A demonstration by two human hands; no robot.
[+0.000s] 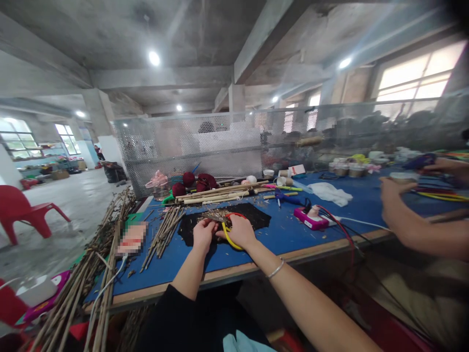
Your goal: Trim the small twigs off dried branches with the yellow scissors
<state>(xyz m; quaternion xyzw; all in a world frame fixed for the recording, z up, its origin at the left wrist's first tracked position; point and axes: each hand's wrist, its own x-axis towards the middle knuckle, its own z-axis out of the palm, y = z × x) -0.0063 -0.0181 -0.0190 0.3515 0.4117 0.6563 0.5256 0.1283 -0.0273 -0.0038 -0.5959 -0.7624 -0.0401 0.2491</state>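
Concrete-ceilinged workshop, with a blue table [264, 252] stretching ahead. At centre, the wearer's right hand [240, 231] is clamped on yellow-and-red-handled scissors [230, 238] above a black cloth [258, 216] scattered with tan scraps [220, 213]. The left hand [203, 234] has its fingertips drawn together beside the blades; whether they pinch anything cannot be told. Measured from the hands, short sticks [163, 230] lie at nine o'clock, long branches [82, 274] at eight, dark red yarn balls [179, 189] at eleven, pale rods [216, 198] at twelve and a purple power strip [305, 222] at three. Farther out at three, another person's forearm [421, 232] reaches over the table.
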